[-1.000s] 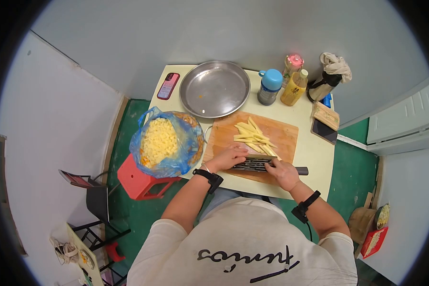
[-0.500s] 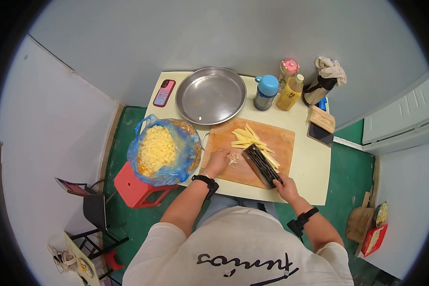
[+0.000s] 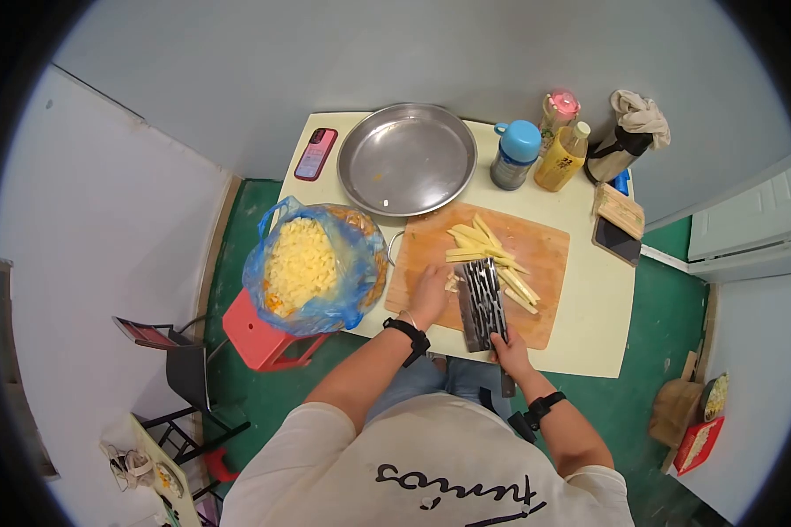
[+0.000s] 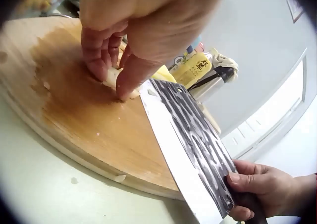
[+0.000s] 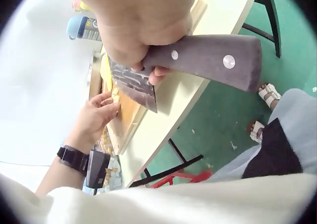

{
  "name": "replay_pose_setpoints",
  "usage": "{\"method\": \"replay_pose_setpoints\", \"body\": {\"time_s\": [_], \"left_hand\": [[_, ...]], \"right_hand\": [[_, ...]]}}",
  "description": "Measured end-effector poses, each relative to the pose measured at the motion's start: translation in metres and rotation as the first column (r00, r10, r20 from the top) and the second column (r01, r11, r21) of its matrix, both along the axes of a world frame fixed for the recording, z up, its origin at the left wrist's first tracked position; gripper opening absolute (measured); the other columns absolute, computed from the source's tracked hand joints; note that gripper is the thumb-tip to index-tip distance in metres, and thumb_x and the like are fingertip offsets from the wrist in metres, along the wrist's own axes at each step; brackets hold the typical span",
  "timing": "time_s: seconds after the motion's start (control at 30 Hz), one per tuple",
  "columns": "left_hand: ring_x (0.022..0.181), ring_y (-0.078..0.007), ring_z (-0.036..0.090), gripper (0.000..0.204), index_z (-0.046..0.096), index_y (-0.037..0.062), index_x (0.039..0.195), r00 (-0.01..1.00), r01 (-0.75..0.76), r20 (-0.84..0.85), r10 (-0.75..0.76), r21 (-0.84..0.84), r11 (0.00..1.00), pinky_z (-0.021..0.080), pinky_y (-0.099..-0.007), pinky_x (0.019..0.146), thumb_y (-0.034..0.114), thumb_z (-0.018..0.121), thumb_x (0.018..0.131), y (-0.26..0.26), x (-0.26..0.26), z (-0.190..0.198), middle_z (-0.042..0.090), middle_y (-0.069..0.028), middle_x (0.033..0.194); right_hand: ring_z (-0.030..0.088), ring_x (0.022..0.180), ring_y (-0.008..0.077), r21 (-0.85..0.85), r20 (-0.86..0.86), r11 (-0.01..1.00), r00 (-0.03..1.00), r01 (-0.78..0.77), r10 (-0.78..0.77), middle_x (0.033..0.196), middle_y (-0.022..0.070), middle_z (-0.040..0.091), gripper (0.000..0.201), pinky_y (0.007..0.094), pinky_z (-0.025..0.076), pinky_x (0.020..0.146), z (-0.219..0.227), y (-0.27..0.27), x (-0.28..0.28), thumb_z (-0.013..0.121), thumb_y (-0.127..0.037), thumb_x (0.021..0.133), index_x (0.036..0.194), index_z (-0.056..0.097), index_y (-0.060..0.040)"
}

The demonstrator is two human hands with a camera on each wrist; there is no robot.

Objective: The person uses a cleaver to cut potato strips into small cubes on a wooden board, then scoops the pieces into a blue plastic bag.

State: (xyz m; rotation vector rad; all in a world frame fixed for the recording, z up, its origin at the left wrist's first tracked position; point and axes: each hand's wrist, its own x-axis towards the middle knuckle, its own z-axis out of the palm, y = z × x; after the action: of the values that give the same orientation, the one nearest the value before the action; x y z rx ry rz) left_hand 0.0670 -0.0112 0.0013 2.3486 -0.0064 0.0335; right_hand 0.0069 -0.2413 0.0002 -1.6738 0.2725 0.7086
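Observation:
My left hand (image 3: 431, 294) is over the left half of a wooden cutting board (image 3: 549, 255), its thumb and fingertips pinching small pale-yellow diced pieces (image 4: 113, 78). More of these sit beside the fingertips. In my right hand (image 3: 511, 356) is the dark handle of a cleaver (image 3: 483, 303), whose broad, black-patterned blade points away from me over the board's front edge. The blade's far end comes close to the left fingertips in the left wrist view. Long pale-yellow strips (image 3: 470, 241), likely potato, lie heaped behind the blade.
Left of the board, a blue plastic bag (image 3: 347, 263) filled with yellow dice (image 3: 299, 268) rests in a bowl. Behind stand a round metal pan (image 3: 404, 162), a blue-capped flask (image 3: 516, 156) and a yellow bottle (image 3: 561, 162). A phone (image 3: 315, 155) lies at the back left.
The left hand came off the cleaver's blade and moved left to the small pieces. The right hand swung the cleaver from lying sideways to pointing away, back near the left hand.

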Motion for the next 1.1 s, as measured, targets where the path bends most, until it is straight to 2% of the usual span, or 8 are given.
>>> {"method": "replay_pose_setpoints", "body": {"time_s": [0.27, 0.43, 0.5, 0.67, 0.73, 0.93, 1.07, 1.1], "left_hand": [[0.093, -0.0377, 0.053, 0.035, 0.057, 0.0, 0.101, 0.988, -0.138, -0.08, 0.132, -0.073, 0.988, 0.044, -0.041, 0.082, -0.004, 0.061, 0.067, -0.001, -0.004, -0.009, 0.055, -0.0197, 0.098], [0.099, -0.038, 0.05, 0.037, 0.055, -0.0026, 0.105, 0.988, -0.134, 0.051, 0.145, -0.175, 0.975, 0.042, -0.0409, 0.087, -0.007, 0.054, 0.069, 0.003, -0.002, 0.035, 0.053, -0.0212, 0.1], [0.1, -0.038, 0.05, 0.035, 0.053, -0.0064, 0.107, 0.97, -0.095, 0.216, 0.112, -0.09, 0.991, 0.041, -0.0403, 0.089, -0.007, 0.048, 0.073, 0.015, -0.002, 0.073, 0.052, -0.0221, 0.102], [0.104, -0.0396, 0.048, 0.04, 0.045, -0.0058, 0.119, 0.968, -0.113, 0.235, 0.087, 0.1, 0.989, 0.04, -0.0393, 0.091, -0.001, 0.044, 0.079, 0.078, -0.009, 0.147, 0.05, -0.0253, 0.111], [0.104, -0.0394, 0.049, 0.045, 0.042, -0.006, 0.124, 0.902, -0.254, 0.422, 0.091, 0.348, 0.903, 0.041, -0.0407, 0.091, 0.001, 0.045, 0.08, 0.104, -0.02, 0.163, 0.048, -0.0262, 0.118], [0.106, -0.0382, 0.049, 0.052, 0.036, -0.0053, 0.13, 0.927, -0.347, 0.325, 0.186, 0.559, 0.753, 0.042, -0.0415, 0.089, 0.002, 0.044, 0.08, 0.179, -0.055, 0.119, 0.045, -0.0253, 0.125], [0.119, -0.0395, 0.042, 0.051, 0.031, -0.0055, 0.134, 0.959, -0.245, 0.06, 0.277, 0.669, 0.702, 0.035, -0.0471, 0.097, 0.004, 0.039, 0.084, 0.203, -0.078, 0.09, 0.039, -0.0256, 0.133], [0.122, -0.0401, 0.039, 0.051, 0.031, -0.0051, 0.134, 0.96, -0.271, 0.123, 0.25, 0.622, 0.735, 0.032, -0.048, 0.1, 0.004, 0.038, 0.085, 0.212, -0.085, 0.075, 0.038, -0.0249, 0.135]], "right_hand": [[0.049, 0.045, 0.0097, 0.008, -0.014, 0.994, 0.994, -0.107, 0.107, 0.066, 0.0017, 0.052, 0.015, 0.0246, 0.039, 0.041, 0.013, 0.019, 0.002, 0.052, -0.016, 0.091, 0.1, 0.048, -0.004], [0.047, 0.045, 0.0082, 0.044, 0.036, 0.992, 0.992, -0.12, 0.119, 0.07, 0.001, 0.052, 0.025, 0.0236, 0.039, 0.041, 0.053, 0.022, 0.016, 0.052, -0.015, 0.091, 0.112, 0.046, -0.0048], [0.047, 0.045, 0.008, 0.072, 0.081, 0.98, 0.98, -0.185, 0.179, 0.071, 0.0011, 0.052, 0.028, 0.0232, 0.039, 0.041, 0.085, 0.035, 0.031, 0.052, -0.016, 0.091, 0.116, 0.045, -0.0051], [0.047, 0.046, 0.0086, -0.043, 0.224, 0.914, 0.888, -0.403, 0.402, 0.066, -0.0002, 0.049, 0.019, 0.0222, 0.039, 0.042, 0.141, 0.099, 0.068, 0.05, -0.013, 0.091, 0.108, 0.046, -0.005], [0.048, 0.046, 0.0093, -0.098, 0.243, 0.865, 0.831, -0.492, 0.5, 0.065, 0.0009, 0.05, 0.016, 0.0231, 0.041, 0.042, 0.149, 0.137, 0.078, 0.05, -0.015, 0.091, 0.103, 0.047, -0.0035], [0.058, 0.047, 0.0186, -0.099, 0.224, 0.791, 0.761, -0.604, 0.609, 0.069, 0.014, 0.059, 0.026, 0.0315, 0.046, 0.043, 0.146, 0.226, 0.084, 0.055, -0.02, 0.086, 0.1, 0.05, 0.0017], [0.057, 0.048, 0.0151, -0.198, 0.277, 0.758, 0.706, -0.622, 0.652, 0.067, 0.0091, 0.057, 0.024, 0.0304, 0.048, 0.046, 0.143, 0.227, 0.085, 0.055, -0.021, 0.087, 0.099, 0.051, -0.0003], [0.057, 0.049, 0.0156, -0.237, 0.321, 0.75, 0.679, -0.618, 0.661, 0.068, 0.0094, 0.058, 0.025, 0.0312, 0.049, 0.047, 0.14, 0.22, 0.087, 0.055, -0.022, 0.086, 0.099, 0.052, -0.0001]]}}
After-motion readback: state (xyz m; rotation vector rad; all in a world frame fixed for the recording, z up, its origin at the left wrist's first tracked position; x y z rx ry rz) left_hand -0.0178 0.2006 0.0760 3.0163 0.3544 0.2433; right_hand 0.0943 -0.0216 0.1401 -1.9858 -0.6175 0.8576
